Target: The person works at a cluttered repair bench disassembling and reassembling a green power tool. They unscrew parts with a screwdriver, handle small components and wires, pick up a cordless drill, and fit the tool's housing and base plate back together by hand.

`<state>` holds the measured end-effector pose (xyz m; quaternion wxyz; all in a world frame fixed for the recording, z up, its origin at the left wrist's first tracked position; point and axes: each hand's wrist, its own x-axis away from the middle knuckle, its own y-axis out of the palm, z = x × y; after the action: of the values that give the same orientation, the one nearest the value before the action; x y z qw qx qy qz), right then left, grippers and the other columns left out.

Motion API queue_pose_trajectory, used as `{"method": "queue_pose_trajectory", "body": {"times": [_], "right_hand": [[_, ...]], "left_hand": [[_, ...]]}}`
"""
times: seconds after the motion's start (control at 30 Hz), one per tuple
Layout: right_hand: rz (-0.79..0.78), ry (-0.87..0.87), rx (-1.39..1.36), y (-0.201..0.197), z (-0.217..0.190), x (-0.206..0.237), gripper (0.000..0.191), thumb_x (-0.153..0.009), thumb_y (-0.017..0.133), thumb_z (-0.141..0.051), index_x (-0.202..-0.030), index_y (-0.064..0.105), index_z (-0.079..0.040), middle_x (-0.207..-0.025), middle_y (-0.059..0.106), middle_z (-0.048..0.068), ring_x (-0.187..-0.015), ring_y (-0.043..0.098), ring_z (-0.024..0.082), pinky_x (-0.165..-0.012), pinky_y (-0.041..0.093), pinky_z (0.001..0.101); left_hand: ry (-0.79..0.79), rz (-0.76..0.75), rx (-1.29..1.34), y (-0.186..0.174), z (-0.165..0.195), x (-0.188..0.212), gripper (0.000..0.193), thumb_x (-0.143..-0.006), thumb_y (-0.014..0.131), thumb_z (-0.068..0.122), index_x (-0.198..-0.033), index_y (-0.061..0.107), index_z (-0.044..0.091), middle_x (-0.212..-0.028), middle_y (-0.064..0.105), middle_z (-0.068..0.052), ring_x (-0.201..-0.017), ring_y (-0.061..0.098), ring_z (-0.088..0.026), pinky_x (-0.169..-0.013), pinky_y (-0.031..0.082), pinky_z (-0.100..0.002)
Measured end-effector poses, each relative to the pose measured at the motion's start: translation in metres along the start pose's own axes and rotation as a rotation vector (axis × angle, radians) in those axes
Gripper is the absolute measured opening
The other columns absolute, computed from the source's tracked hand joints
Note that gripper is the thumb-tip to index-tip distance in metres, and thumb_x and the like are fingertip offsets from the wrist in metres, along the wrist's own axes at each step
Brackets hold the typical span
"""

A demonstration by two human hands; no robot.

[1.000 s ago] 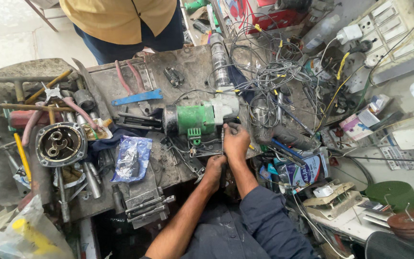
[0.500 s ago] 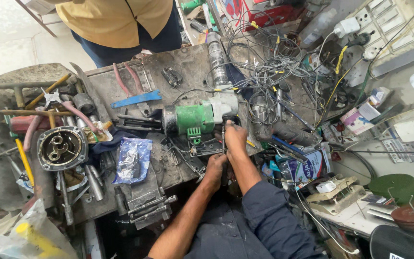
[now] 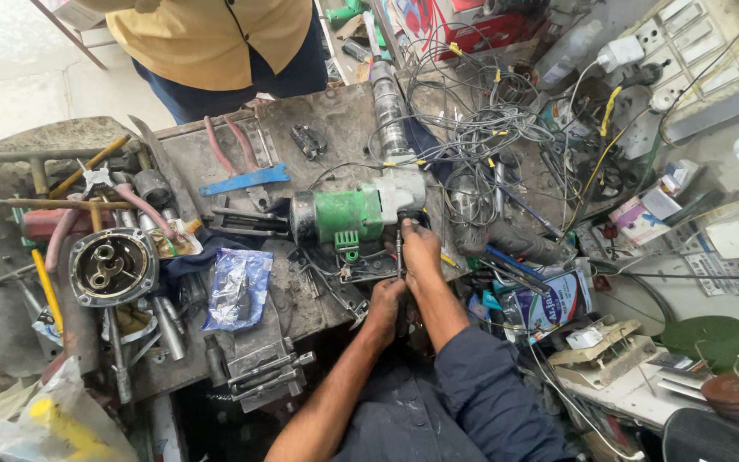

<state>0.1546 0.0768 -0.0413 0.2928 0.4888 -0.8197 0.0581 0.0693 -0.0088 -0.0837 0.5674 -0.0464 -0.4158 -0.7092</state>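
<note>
So the green power tool (image 3: 354,216) lies on its side mid-bench, just above the right hand (image 3: 421,250), which grips a thin screwdriver (image 3: 399,250) upright against its grey metal end. Left hand (image 3: 385,301), fingers curled, sits just below the tool at the bench edge. Basically unchanged from before, hands haven't budged.

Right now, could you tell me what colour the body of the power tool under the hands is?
Green, with a pale grey front end; the power tool shows in the head view.

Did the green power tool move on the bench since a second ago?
No. The green power tool lies just right of the blue wrench, as before; only the camera shifted.
</note>
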Motion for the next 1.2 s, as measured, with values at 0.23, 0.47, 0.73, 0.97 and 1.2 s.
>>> {"method": "queue_pose_trajectory", "body": {"times": [0.23,0.47,0.73,0.97,1.2], "right_hand": [[0.288,-0.411,0.604,0.002,0.0,0.009,0.037,-0.094,0.071,-0.027,-0.11,0.075,0.007,-0.096,0.078,0.019,-0.086,0.076,0.025,-0.079,0.057,0.0395],[0.295,-0.363,0.755,-0.003,0.005,0.002,0.035,-0.094,0.068,-0.03,-0.107,0.077,0.001,-0.094,0.076,0.024,-0.088,0.074,0.038,-0.081,0.055,0.0433],[0.296,-0.462,0.891,-0.01,0.013,0.0,0.03,-0.094,0.069,-0.03,-0.096,0.078,-0.001,-0.089,0.073,0.025,-0.088,0.07,0.046,-0.076,0.053,0.0503],[0.255,-0.447,0.914,-0.011,0.007,0.004,0.027,-0.092,0.068,-0.029,-0.097,0.077,-0.004,-0.084,0.073,0.024,-0.082,0.071,0.044,-0.072,0.053,0.0514],[0.172,-0.252,0.59,-0.012,0.007,0.002,0.027,-0.096,0.067,-0.023,-0.103,0.076,0.002,-0.08,0.075,0.018,-0.071,0.073,0.032,-0.064,0.057,0.0416]], "left_hand": [[-0.015,0.173,0.031,0.007,0.0,0.009,0.039,-0.099,0.055,0.036,-0.081,0.068,0.004,-0.06,0.062,-0.006,-0.044,0.055,-0.016,-0.042,0.042,-0.031],[-0.032,0.275,0.026,0.01,-0.006,0.0,0.039,-0.104,0.057,0.032,-0.077,0.065,0.005,-0.057,0.061,-0.003,-0.043,0.053,-0.014,-0.042,0.039,-0.03],[0.023,0.273,0.003,0.006,-0.015,-0.001,0.041,-0.106,0.056,0.028,-0.073,0.061,0.004,-0.054,0.056,-0.002,-0.04,0.048,-0.012,-0.039,0.035,-0.03],[0.01,0.27,-0.039,0.005,-0.017,-0.001,0.045,-0.106,0.054,0.031,-0.071,0.061,0.003,-0.054,0.058,-0.003,-0.04,0.049,-0.013,-0.039,0.037,-0.03],[0.013,0.256,-0.069,0.004,-0.018,0.008,0.035,-0.104,0.057,0.029,-0.081,0.062,0.003,-0.062,0.063,-0.005,-0.045,0.052,-0.012,-0.042,0.039,-0.029]]}}
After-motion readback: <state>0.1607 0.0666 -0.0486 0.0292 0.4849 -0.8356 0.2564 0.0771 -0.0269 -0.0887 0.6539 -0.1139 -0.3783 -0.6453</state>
